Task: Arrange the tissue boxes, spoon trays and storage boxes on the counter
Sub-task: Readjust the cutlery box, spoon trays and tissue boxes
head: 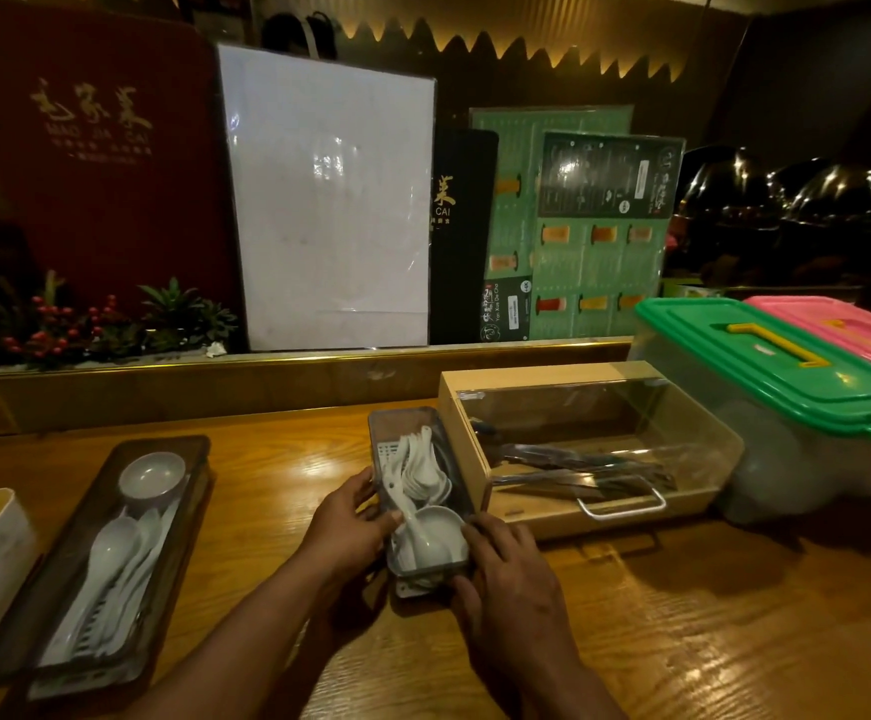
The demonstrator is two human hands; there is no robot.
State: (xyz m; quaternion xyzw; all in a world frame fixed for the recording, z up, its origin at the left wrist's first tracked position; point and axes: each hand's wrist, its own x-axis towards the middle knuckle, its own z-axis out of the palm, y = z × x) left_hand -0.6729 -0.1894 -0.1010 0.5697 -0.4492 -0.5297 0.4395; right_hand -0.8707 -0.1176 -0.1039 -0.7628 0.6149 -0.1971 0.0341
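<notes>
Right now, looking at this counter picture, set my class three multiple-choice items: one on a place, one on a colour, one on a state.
1. Where is the spoon tray that both hands grip?
A. Beside the wooden box
B. On the green lid
C. Behind the plants

2. What colour is the handle on the green lid?
A. Blue
B. Yellow
C. White

3. The wooden box's clear cover is:
A. Missing
B. Lifted wide open
C. Closed

Answers: 1 A, the tray sits against the wooden box, between left hand and right hand. 2 B, it is yellow. 3 C, it lies shut over the utensils.
</notes>
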